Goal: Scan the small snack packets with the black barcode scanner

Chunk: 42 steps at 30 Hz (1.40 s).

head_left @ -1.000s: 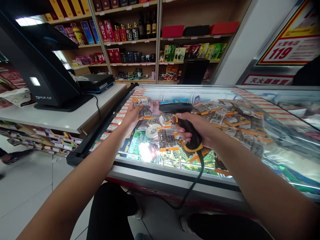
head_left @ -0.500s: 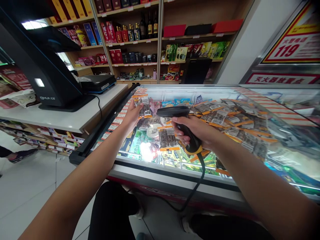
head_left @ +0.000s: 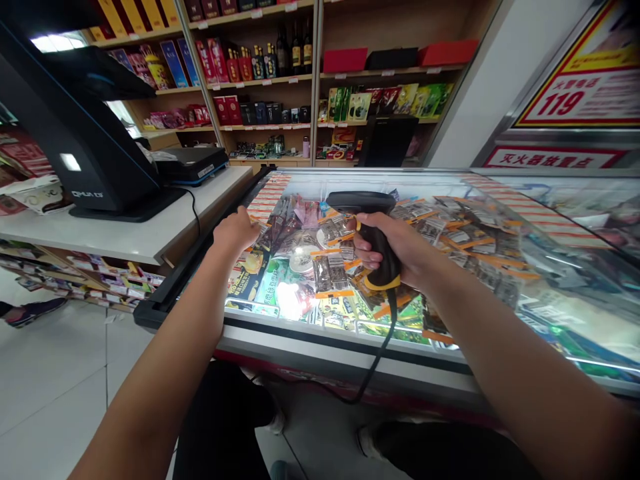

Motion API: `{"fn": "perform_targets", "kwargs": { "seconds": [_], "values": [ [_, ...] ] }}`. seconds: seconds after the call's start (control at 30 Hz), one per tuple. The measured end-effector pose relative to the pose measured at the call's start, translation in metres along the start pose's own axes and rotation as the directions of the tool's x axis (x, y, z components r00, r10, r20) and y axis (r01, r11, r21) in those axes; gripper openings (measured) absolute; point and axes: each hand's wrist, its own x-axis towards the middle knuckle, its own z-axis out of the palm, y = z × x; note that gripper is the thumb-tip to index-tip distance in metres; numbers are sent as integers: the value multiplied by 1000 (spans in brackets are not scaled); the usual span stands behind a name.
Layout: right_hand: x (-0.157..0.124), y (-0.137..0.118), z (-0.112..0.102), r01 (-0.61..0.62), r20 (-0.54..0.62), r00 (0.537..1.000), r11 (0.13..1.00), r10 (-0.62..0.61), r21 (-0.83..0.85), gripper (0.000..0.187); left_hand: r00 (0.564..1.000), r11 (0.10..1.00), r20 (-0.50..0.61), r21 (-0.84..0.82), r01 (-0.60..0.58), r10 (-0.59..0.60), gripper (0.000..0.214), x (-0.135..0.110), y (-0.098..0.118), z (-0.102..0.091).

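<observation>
My right hand (head_left: 387,250) is wrapped round the grip of a black and yellow barcode scanner (head_left: 363,201), whose cord hangs down from the handle. The scanner's head points left over the glass top of a chest freezer (head_left: 300,339). My left hand (head_left: 235,232) is closed near the freezer's left side. Past its fingers shows a small part of an orange-edged packet (head_left: 261,225), mostly hidden by the hand. Several clear packets with orange edges lie spread over the freezer, one dark-filled packet (head_left: 331,273) just below the scanner and a pile (head_left: 470,240) to the right.
On the white counter (head_left: 125,233) at the left stand a black checkout terminal (head_left: 95,140) and a flat black device (head_left: 187,163). Shelves (head_left: 265,83) with bottles and boxes line the back wall. At the far left edge a person's shoe (head_left: 35,311) shows.
My left hand has moved left and nearer with the packet, which is now mostly out of sight. The scanner in my right hand has shifted slightly right and up.
</observation>
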Motion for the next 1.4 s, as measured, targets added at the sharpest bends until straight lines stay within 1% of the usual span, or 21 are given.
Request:
{"fn": "perform_targets", "kwargs": {
  "seconds": [0.07,0.1,0.13,0.2,0.23,0.27,0.3,0.33,0.4,0.47,0.5,0.57,0.63,0.7,0.77,0.87,1.0,1.1,1.27,1.33,1.4],
  "values": [
    [1,0,-2,18,-4,1000,1000,-18,4,15,997,998,-78,63,9,-4,52,1,-3,1],
    [1,-1,-2,24,-7,1000,1000,-24,6,15,992,996,-123,82,-19,29,52,0,-1,2],
    [1,-1,-3,26,-12,1000,1000,-26,9,15,985,994,-147,77,-83,94,53,-3,2,4],
    [1,-2,-2,13,-21,1000,1000,-13,14,15,945,948,-102,-35,-316,311,54,-12,15,11],
    [0,-2,-2,5,-22,1000,1000,-4,17,15,891,880,-47,-144,-453,451,55,-19,24,15],
    [0,-2,-1,2,-21,1000,1000,-2,18,15,812,784,4,-263,-562,584,56,-28,33,19],
    [-1,-3,-1,0,-19,1000,1000,0,19,15,734,705,49,-329,-629,678,58,-36,42,24],
    [-1,-3,-1,2,-17,1000,1000,-1,19,16,684,656,71,-367,-659,726,61,-44,51,28],
    [-1,-3,0,7,-14,1000,1000,-7,24,19,648,614,76,-419,-669,758,64,-55,64,33],
    [-2,-3,1,8,-19,1000,1000,-7,22,21,657,588,41,-490,-643,753,61,-58,68,34],
    [-2,-4,1,8,-22,1000,1000,-7,18,21,673,569,11,-545,-616,740,57,-56,67,32],
    [-2,-4,0,4,-19,1000,1000,-4,-1,20,740,532,-66,-652,-540,670,49,-46,58,25],
    [-2,-5,-2,-33,2,999,999,33,-40,20,818,516,-150,-710,-480,555,43,-31,45,17],
    [-3,-4,-5,-94,26,995,988,98,-121,24,851,513,-225,-715,-475,474,43,-15,31,9],
    [-4,-2,-6,-140,46,987,963,154,-231,28,858,474,-281,-739,-479,430,46,-4,21,6],
    [-5,3,-6,-149,77,979,926,186,-347,31,851,419,-316,-764,-491,420,50,4,17,8],
    [-6,5,-4,-140,67,982,920,176,-366,35,839,374,-324,-783,-497,437,50,4,20,13],
    [-6,5,-3,-106,86,986,929,145,-354,34,851,366,-318,-798,-479,419,49,2,22,12],
    [-6,5,-4,-90,85,988,937,126,-339,33,850,437,-327,-747,-500,414,46,-1,23,7],
    [-5,4,-4,-84,79,990,941,115,-327,34,860,496,-313,-715,-492,402,45,-1,22,6],
    [-5,2,-4,-71,60,994,955,92,-289,33,887,588,-296,-667,-458,354,43,0,19,8]
  ]
}}
